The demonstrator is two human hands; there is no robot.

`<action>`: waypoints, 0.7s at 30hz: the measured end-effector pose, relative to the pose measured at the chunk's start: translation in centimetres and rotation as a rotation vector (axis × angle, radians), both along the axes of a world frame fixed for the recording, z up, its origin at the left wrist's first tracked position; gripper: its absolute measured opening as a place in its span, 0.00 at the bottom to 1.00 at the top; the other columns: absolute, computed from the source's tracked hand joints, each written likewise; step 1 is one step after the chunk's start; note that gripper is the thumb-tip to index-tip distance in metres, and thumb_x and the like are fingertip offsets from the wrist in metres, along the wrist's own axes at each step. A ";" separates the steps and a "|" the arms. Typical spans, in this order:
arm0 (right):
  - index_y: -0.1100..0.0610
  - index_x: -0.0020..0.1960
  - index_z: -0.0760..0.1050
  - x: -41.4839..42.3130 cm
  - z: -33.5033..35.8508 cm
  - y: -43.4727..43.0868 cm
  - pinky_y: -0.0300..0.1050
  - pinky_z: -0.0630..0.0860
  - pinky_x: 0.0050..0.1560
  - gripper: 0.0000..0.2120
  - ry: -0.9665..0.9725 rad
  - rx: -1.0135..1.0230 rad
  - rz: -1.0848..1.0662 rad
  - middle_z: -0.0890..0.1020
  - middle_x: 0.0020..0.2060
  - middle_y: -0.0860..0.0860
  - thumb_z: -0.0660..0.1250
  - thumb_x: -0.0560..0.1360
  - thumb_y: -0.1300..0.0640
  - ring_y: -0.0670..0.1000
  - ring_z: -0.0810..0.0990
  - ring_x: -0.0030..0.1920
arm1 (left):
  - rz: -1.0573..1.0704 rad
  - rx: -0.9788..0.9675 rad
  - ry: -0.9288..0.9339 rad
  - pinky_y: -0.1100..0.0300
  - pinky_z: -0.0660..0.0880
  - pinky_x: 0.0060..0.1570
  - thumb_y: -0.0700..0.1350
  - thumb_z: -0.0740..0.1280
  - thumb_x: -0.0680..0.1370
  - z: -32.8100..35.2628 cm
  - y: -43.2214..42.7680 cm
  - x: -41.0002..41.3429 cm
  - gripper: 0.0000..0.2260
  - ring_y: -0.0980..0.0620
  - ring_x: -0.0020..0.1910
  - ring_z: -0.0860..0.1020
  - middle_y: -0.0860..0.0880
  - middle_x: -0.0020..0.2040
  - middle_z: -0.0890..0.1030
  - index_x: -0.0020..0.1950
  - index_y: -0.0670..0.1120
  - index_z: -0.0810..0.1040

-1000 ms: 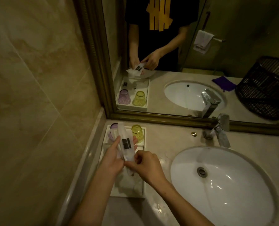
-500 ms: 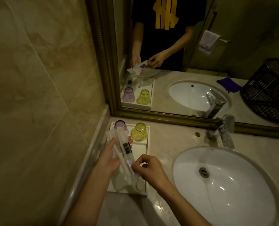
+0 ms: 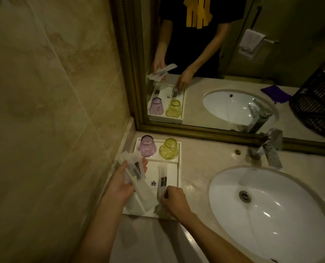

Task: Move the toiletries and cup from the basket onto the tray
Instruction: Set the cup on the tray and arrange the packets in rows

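Standing at marble counter (image 3: 205, 164), white tray (image 3: 178, 168) sitting in left corner against tiled wall, just beside sink (image 3: 271, 215).

Left hand (image 3: 119, 184) hovering over tray's left side, fingers curled round a fanned bunch of clear toiletry packets (image 3: 133, 171); thumb on top, fingertips (image 3: 144, 162) showing behind. Bunch tilting up-left to down-right, lower ends reaching toward tray's near edge.

Right hand (image 3: 174, 202) resting at tray's near-right corner, thumb & forefinger pinching near end of a single packet (image 3: 162, 179) w/ black label. Packet lying flat along tray's right side, pointing toward cups. Other fingers tucked under; how tight the pinch is, can't tell.

Sitting upside down at tray's far end, side by side: purple cup (image 3: 147, 146) on left, yellow cup (image 3: 169, 149) on right, close but whether touching, can't tell. Small dark crest logo (image 3: 153, 183) printed mid-tray, between the two hands.

Faucet (image 3: 269, 149) rising behind sink, by gold-framed mirror (image 3: 233, 63). Reflecting in mirror: black basket (image 3: 317, 99) at far right on counter, purple cloth (image 3: 275, 93) just beside it, towel (image 3: 250, 42) hanging on door rail. Real basket out of shot.
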State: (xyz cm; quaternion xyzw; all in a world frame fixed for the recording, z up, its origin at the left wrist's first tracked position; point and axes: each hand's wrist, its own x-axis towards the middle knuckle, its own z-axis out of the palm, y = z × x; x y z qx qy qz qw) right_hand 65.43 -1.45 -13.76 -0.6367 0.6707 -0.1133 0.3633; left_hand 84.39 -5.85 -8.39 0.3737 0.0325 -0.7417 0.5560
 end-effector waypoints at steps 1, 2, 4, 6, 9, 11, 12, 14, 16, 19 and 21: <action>0.50 0.32 0.70 0.2 -0.5 -0.3 0.34 0.77 0.37 0.16 0.019 0.008 0.021 0.78 0.33 0.45 0.66 0.76 0.62 0.45 0.77 0.34 | -0.010 -0.009 0.001 0.42 0.78 0.54 0.42 0.81 0.61 0.0 0.1 0.1 0.36 0.38 0.55 0.82 0.32 0.62 0.78 0.66 0.33 0.75; 0.52 0.32 0.72 0.4 -1.3 -0.5 0.41 0.81 0.41 0.14 0.045 0.002 0.045 0.80 0.35 0.48 0.66 0.75 0.61 0.48 0.80 0.36 | -0.033 -0.021 0.005 0.43 0.78 0.54 0.42 0.83 0.58 0.1 0.2 0.1 0.35 0.38 0.55 0.82 0.32 0.61 0.79 0.62 0.32 0.78; 0.54 0.34 0.73 0.6 -2.3 -0.8 0.46 0.80 0.39 0.12 0.088 0.008 0.072 0.82 0.37 0.51 0.66 0.76 0.56 0.51 0.79 0.36 | -0.037 -0.011 -0.007 0.44 0.79 0.53 0.44 0.75 0.70 0.4 0.4 -0.1 0.23 0.39 0.54 0.83 0.33 0.61 0.78 0.60 0.32 0.79; 0.55 0.37 0.73 0.6 -1.4 -0.9 0.42 0.75 0.35 0.13 0.090 -0.012 0.062 0.80 0.37 0.50 0.66 0.78 0.51 0.51 0.78 0.35 | -0.002 0.034 -0.018 0.44 0.79 0.52 0.46 0.62 0.81 0.2 0.5 -0.3 0.19 0.40 0.56 0.81 0.33 0.60 0.79 0.66 0.34 0.74; 0.59 0.41 0.79 0.5 2.5 0.0 0.51 0.81 0.41 0.19 -0.140 -0.070 -0.045 0.83 0.36 0.53 0.63 0.81 0.45 0.50 0.79 0.34 | 0.007 0.056 -0.020 0.44 0.78 0.53 0.46 0.58 0.83 0.3 0.5 -0.7 0.20 0.40 0.57 0.80 0.32 0.60 0.80 0.71 0.35 0.69; 0.58 0.43 0.81 0.4 5.2 1.0 0.44 0.80 0.36 0.21 -0.402 0.068 -0.093 0.84 0.36 0.50 0.62 0.82 0.43 0.47 0.78 0.30 | -0.012 0.052 -0.019 0.45 0.78 0.53 0.46 0.59 0.83 0.6 0.6 -1.1 0.20 0.41 0.57 0.80 0.32 0.60 0.80 0.70 0.35 0.70; 0.56 0.44 0.82 0.3 6.3 1.5 0.40 0.77 0.32 0.20 -0.481 0.154 -0.080 0.82 0.35 0.48 0.62 0.82 0.42 0.46 0.76 0.29 | -0.027 0.056 -0.027 0.47 0.79 0.53 0.46 0.59 0.83 0.6 0.7 -1.4 0.20 0.42 0.57 0.80 0.33 0.60 0.80 0.70 0.35 0.70; 0.58 0.46 0.82 0.2 7.3 2.1 0.36 0.71 0.29 0.18 -0.535 0.263 -0.019 0.80 0.34 0.46 0.66 0.80 0.43 0.45 0.74 0.29 | -0.062 0.051 -0.048 0.50 0.79 0.57 0.46 0.59 0.83 0.5 0.7 -2.0 0.20 0.43 0.60 0.80 0.34 0.62 0.79 0.70 0.35 0.71; 0.62 0.50 0.82 0.2 7.6 2.2 0.37 0.70 0.29 0.15 -0.537 0.277 0.001 0.80 0.36 0.50 0.72 0.77 0.48 0.45 0.74 0.31 | -0.087 0.057 -0.078 0.50 0.76 0.58 0.46 0.61 0.82 0.4 0.9 -2.4 0.20 0.42 0.62 0.79 0.35 0.63 0.79 0.69 0.35 0.72; 0.63 0.50 0.82 0.1 7.7 2.4 0.37 0.71 0.29 0.11 -0.567 0.234 -0.042 0.80 0.36 0.51 0.72 0.77 0.54 0.43 0.74 0.29 | -0.078 0.056 -0.122 0.49 0.77 0.52 0.45 0.62 0.81 0.2 0.9 -2.5 0.18 0.42 0.61 0.80 0.36 0.62 0.81 0.69 0.38 0.73; 0.63 0.49 0.81 -0.1 7.8 2.6 0.37 0.72 0.29 0.11 -0.629 0.192 -0.079 0.81 0.38 0.54 0.71 0.78 0.54 0.44 0.75 0.29 | -0.042 0.074 -0.150 0.46 0.77 0.53 0.44 0.63 0.81 0.0 0.8 -2.0 0.17 0.42 0.57 0.80 0.37 0.61 0.80 0.67 0.38 0.74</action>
